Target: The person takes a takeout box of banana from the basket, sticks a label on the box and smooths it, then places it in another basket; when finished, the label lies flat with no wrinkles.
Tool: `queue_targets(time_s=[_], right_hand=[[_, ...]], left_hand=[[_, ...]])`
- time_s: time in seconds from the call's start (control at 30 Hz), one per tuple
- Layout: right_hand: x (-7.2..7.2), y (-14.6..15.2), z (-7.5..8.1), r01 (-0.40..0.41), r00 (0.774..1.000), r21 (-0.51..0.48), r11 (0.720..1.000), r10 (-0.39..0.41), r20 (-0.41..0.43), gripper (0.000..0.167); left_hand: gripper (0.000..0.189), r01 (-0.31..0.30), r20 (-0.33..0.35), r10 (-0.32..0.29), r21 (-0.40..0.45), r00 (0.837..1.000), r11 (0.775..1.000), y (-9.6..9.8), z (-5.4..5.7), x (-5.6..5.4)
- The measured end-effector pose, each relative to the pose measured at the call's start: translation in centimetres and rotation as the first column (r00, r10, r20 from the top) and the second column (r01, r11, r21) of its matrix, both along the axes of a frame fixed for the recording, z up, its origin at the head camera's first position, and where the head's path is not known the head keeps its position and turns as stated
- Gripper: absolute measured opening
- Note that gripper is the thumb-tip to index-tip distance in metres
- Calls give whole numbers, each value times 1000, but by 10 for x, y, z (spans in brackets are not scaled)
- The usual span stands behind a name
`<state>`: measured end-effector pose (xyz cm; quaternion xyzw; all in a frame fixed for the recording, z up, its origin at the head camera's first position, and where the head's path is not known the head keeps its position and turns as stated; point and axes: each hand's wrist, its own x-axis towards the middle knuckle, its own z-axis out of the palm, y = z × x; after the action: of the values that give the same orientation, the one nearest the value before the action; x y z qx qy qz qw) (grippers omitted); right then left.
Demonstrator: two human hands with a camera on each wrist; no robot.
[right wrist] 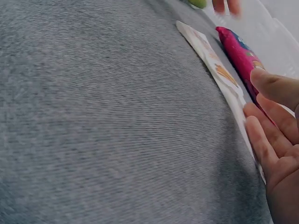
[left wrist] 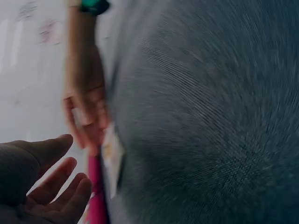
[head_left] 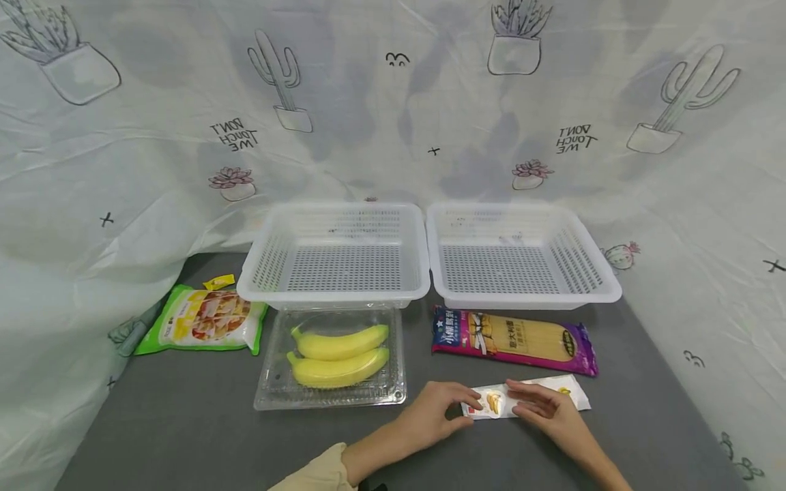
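A long white packet (head_left: 493,402) with small yellow food pictures lies flat on the grey table, near its front right. My left hand (head_left: 432,412) is at the packet's left end, fingertips over the edge in the head view. In the left wrist view its thumb and fingers stand apart with nothing between them. Over the packet's right half, my right hand (head_left: 555,412) has loosely bent fingers. The right wrist view shows its fingertips (right wrist: 254,126) right at the packet's edge, thumb apart. Part of the packet is hidden under the right hand.
Behind the packet lies a purple spaghetti bag (head_left: 516,339). Two white perforated baskets (head_left: 334,297) (head_left: 534,299) stand at the back. A clear plastic box (head_left: 270,392) with two bananas (head_left: 340,368) sits left of the hands. Farther left are a green-white food bag (head_left: 178,317) and a small yellow sachet (head_left: 219,281).
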<state>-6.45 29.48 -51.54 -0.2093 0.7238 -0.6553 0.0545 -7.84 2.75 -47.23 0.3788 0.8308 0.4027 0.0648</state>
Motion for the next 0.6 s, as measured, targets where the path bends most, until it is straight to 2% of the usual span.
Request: queue_targets(time_s=[0.07,0.13,0.23,0.3,0.37,0.47,0.53,0.6], right_hand=[[0,-1,-1,-7,1000,-14,1000,7,-2,38],[0,-2,-2,-13,1000,-26,1000,13,-8,38],[-1,-2,-4,-29,1000,-64,998,29,6,39],[-1,-3,-4,-42,999,-89,995,43,14,39],[-2,-3,-4,-48,999,-100,994,50,19,40],[-1,-5,-2,-18,1000,-79,997,20,25,40],[1,-6,-1,27,999,-54,998,-26,23,41],[2,-7,0,72,997,-35,997,-71,27,42]], left_hand=[[21,60,-102,-71,-106,992,993,10,-6,-4],[24,111,-158,-143,-196,977,974,18,-10,-7],[28,161,-178,-218,-287,960,944,27,-14,-10],[29,169,-174,-231,-308,957,936,30,-15,-11],[28,153,-168,-206,-286,964,946,31,-16,-11],[28,79,-134,-104,-177,986,981,28,-19,-11],[29,9,-84,-16,-90,996,996,24,-22,-12],[31,-62,-5,62,-9,998,998,21,-25,-12]])
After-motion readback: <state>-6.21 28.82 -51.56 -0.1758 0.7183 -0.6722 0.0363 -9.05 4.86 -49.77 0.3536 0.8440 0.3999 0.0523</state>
